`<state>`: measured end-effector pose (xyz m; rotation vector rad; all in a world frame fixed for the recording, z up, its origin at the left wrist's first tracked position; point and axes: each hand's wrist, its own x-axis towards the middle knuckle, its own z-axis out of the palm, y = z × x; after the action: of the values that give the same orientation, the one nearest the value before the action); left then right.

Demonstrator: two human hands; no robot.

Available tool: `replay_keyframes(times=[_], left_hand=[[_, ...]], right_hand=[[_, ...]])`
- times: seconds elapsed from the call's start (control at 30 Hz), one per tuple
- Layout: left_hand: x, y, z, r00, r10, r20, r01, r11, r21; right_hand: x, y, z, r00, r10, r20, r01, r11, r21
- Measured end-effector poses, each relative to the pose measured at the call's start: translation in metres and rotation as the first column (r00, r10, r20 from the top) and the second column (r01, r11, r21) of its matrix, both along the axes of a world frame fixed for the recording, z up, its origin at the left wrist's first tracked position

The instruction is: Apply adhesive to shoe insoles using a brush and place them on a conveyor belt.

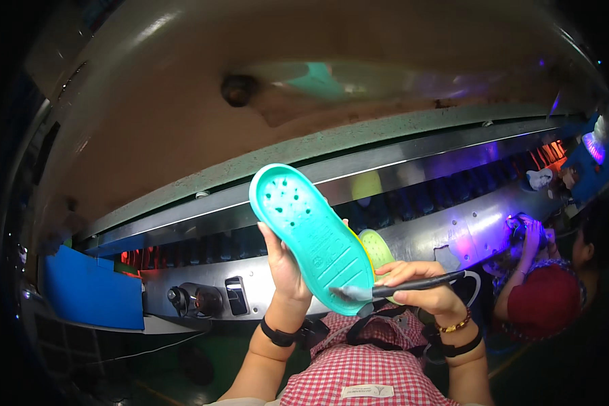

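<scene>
My left hand (285, 264) grips a turquoise shoe sole (314, 237) along its left edge and holds it up, tilted, over the bench. Small holes dot the sole's far end, and grooved lines cross its near end. Between the fingers of my right hand (426, 287) is a brush (413, 287) with a black handle, its pale bristles lying against the near end of the sole. Behind the sole a yellow edge shows, and a light green sole (377, 247) with holes is partly hidden by my right hand.
A metal bench (413, 233) runs across, with a dark conveyor (446, 193) beyond it. On the left stand a dark jar (203, 300), a phone (236, 296) and a blue panel (91, 287). A co-worker in a red cap (545, 298) works at the right under purple light.
</scene>
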<state>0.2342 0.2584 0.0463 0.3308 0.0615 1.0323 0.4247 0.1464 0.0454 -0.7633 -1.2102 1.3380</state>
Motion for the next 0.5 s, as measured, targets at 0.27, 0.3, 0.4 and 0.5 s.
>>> replay_keyframes(times=[0.27, 0.3, 0.4, 0.5], left_hand=[[0.009, -0.043, -0.001, 0.992, -0.024, -0.12, 0.018, 0.998, -0.056], [0.007, -0.038, -0.006, 0.985, -0.046, -0.166, 0.04, 0.999, -0.034], [0.005, -0.032, -0.012, 0.981, -0.113, -0.157, 0.116, 0.993, 0.013], [0.008, -0.03, -0.009, 0.982, -0.065, -0.18, 0.068, 0.998, 0.007]], right_hand=[[-0.03, -0.012, 0.008, 0.994, -0.087, 0.068, 0.095, 0.987, -0.129], [-0.028, -0.009, 0.013, 0.984, -0.049, 0.171, 0.038, 0.997, 0.068], [-0.019, -0.008, 0.016, 0.986, -0.143, 0.086, 0.146, 0.989, -0.035], [-0.026, 0.003, 0.021, 0.933, -0.195, 0.303, 0.124, 0.963, 0.238]])
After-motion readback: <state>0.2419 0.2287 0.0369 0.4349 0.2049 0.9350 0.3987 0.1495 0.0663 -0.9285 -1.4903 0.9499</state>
